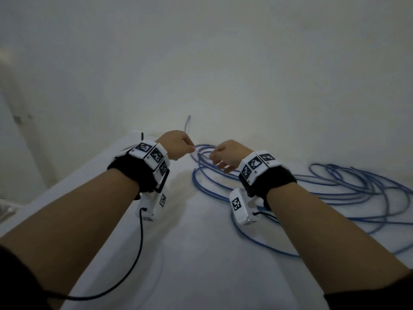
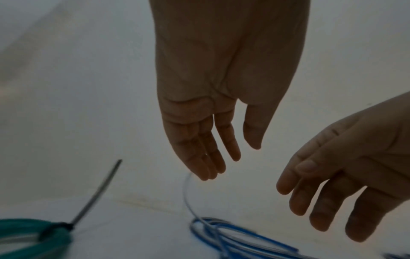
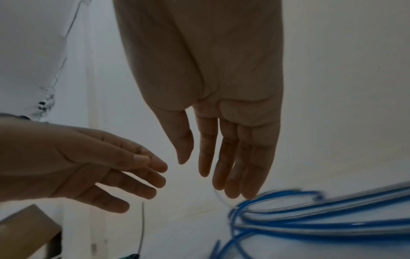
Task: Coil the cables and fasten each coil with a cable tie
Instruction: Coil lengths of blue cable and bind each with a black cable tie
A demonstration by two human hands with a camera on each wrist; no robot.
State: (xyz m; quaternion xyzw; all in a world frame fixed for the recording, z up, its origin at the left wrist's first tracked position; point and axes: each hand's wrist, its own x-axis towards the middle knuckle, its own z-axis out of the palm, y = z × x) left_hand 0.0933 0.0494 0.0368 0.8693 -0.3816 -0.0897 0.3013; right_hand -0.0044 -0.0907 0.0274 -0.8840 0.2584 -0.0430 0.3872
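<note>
Head view, hands: left hand [image 1: 176, 145] and right hand [image 1: 230, 153] are held near each other above the far part of the white worktop [image 1: 190, 253]; fingers are mostly hidden behind the backs of the hands
Head view, strip: a thin pale strip [image 1: 203, 150] is seen between the two hands; contact cannot be told
Head view, cable: the blue cable [image 1: 223, 189] lies in loose, untied loops from under the hands out to the worktop's right edge
Left wrist view, grip: fingers are straight and relaxed, nothing is clasped; the strip's upper end lies at the fingertips, its lower end among the blue loops
Left wrist view, other: a green coil [image 2: 33, 233], bound with a black tie [image 2: 57, 227], lies apart from the blue cable
Right wrist view, grip: fingers are straight, nothing is held, the tips just above the blue loops
Right wrist view, other: a cardboard box [image 3: 26, 231] is seen at the lower left
</note>
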